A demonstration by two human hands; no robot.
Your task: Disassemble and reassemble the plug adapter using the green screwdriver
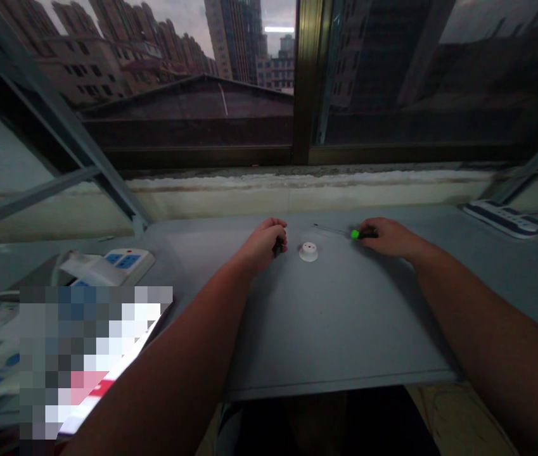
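A small white round fitting [308,253], with a wide base and dark holes in its top, sits on the grey tabletop between my hands. My left hand [269,242] is to its left, fingers curled around a small dark object [277,246] whose kind I cannot make out. On the other side, my right hand [385,237] grips a screwdriver [355,234] by its black and green handle. The screwdriver's thin shaft points left, and its dark tip is above and slightly right of the fitting, apart from it.
A white power strip [138,263] with blue sockets lies at the left, a plug and cables around it. In front of it is a pixelated bright screen or sheet [107,342]. Another power strip [506,218] is at the far right. A window sill [211,193] borders the table's back.
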